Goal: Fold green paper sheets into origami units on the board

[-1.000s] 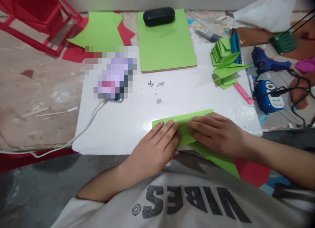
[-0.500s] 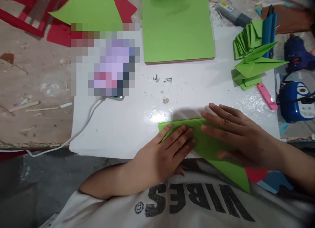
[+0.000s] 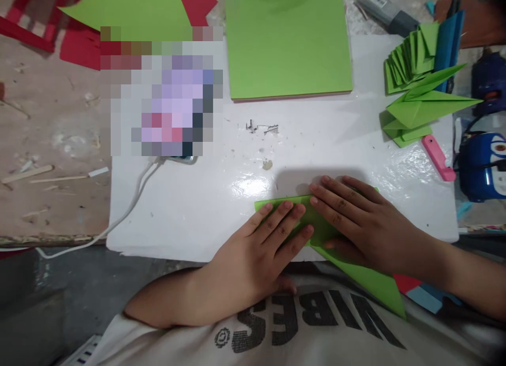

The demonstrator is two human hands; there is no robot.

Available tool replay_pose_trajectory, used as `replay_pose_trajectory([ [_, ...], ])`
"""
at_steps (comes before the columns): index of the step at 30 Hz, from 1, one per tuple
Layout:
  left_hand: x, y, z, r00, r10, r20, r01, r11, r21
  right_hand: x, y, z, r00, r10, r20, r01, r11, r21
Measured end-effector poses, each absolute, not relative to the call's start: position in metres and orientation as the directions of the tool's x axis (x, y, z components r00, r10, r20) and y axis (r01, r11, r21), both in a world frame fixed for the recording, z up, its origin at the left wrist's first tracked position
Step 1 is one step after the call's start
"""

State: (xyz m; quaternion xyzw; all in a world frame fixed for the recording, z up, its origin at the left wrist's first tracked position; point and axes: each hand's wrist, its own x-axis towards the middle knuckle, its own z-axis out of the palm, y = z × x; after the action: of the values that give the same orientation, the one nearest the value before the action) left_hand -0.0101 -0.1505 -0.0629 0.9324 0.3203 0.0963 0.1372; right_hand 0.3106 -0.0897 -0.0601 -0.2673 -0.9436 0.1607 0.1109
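Head view: my left hand and right hand lie flat, fingers extended, pressing the green sheet at the board's near edge; nothing is gripped. Judged: crease partly pressed, lower corner overhanging, unfolded.

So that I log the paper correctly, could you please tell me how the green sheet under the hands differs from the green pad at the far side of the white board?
The green sheet is folded, one pointed corner overhanging the white board's near edge; the green pad lies flat and rectangular. The left hand and right hand press flat on the green sheet; no hand touches the green pad. Both are the same light green.
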Motion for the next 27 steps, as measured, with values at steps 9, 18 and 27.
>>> replay_pose_trajectory([
  [9,-0.026,-0.154,-0.060,0.734,0.677,0.056,0.624,-0.704,0.338,0.309,-0.092,-0.053,-0.846,0.527,0.083,0.475,0.814,-0.334],
  [18,-0.026,-0.155,-0.059,0.734,0.677,0.050,0.625,-0.703,0.339,0.308,-0.099,-0.052,-0.832,0.552,0.056,0.502,0.791,-0.349],
  [27,-0.025,-0.154,-0.059,0.741,0.669,0.054,0.611,-0.706,0.360,0.309,-0.102,-0.050,-0.842,0.536,0.063,0.493,0.811,-0.315],
])
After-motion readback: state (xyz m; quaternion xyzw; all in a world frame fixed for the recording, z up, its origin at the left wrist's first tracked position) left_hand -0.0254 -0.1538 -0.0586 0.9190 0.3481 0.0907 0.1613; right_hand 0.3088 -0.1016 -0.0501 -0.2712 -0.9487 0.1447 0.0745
